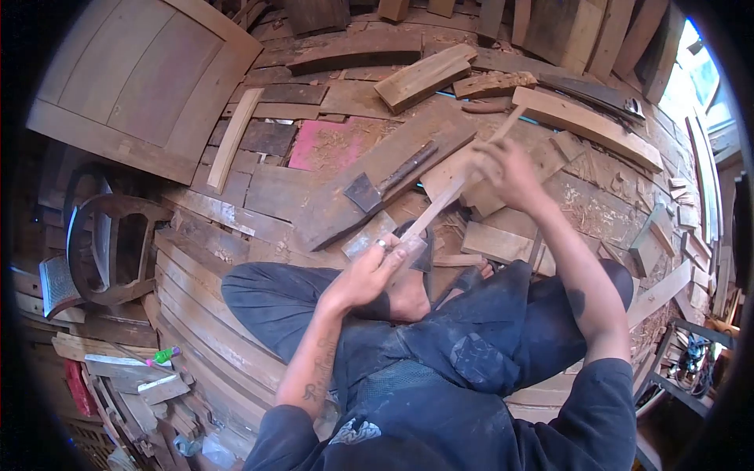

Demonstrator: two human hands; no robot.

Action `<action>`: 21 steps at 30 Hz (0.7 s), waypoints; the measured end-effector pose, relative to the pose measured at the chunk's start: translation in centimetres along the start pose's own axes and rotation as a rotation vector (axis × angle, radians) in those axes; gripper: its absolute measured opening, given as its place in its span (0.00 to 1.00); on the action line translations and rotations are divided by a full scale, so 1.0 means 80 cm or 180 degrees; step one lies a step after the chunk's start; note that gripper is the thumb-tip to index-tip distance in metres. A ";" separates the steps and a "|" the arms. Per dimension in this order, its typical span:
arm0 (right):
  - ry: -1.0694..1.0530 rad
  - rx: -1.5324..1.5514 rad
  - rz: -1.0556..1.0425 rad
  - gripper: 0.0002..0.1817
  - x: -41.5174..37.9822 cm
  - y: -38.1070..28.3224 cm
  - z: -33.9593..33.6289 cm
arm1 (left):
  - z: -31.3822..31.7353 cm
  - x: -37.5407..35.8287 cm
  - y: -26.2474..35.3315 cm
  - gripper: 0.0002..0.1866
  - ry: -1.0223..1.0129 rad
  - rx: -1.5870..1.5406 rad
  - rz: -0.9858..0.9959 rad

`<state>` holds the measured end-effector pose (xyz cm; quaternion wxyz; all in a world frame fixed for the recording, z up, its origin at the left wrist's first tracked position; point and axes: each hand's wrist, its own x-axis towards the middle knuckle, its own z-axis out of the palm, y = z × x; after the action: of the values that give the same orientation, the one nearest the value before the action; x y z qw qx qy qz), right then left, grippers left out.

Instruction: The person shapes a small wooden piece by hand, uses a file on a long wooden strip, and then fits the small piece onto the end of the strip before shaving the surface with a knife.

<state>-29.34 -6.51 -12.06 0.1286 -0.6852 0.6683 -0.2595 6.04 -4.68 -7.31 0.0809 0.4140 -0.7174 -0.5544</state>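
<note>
Nearest the head camera are your dark blue trousers (471,345), legs folded on the curved wooden boards (204,314), and above your knee your left hand (369,271) is closed around the lower end of a long pale wooden stick (440,206). Your right hand (506,169) grips the same stick further up (blurred, so the fingers are hard to read), its thin tip pointing towards the pale wooden plank (589,125). Just beside the stick, on a dark board, lies a steel-headed hatchet (385,182), near a pink panel (326,145) dusted with shavings.
</note>
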 end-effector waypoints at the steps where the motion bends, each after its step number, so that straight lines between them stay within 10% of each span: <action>1: -0.0387 0.0711 0.0074 0.22 -0.003 -0.014 0.006 | 0.009 0.002 0.002 0.18 0.0026 -0.0111 -0.0026; 11: -0.1771 0.1911 0.0146 0.22 -0.076 -0.127 0.041 | 0.019 0.008 0.023 0.15 -0.0076 -0.0250 -0.0462; 16: -0.1061 0.2477 -0.0613 0.13 -0.066 -0.111 0.045 | 0.002 -0.011 0.009 0.23 -0.0230 -0.0067 -0.0276; 21: -0.0452 0.1898 0.0040 0.13 -0.041 -0.096 0.022 | -0.065 -0.058 0.033 0.28 -0.0491 0.0452 -0.0040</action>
<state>-21.80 -3.04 -10.08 0.3720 -0.6295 0.5563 -0.3948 10.72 -5.18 -1.49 -0.0077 0.3793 -0.7564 -0.5328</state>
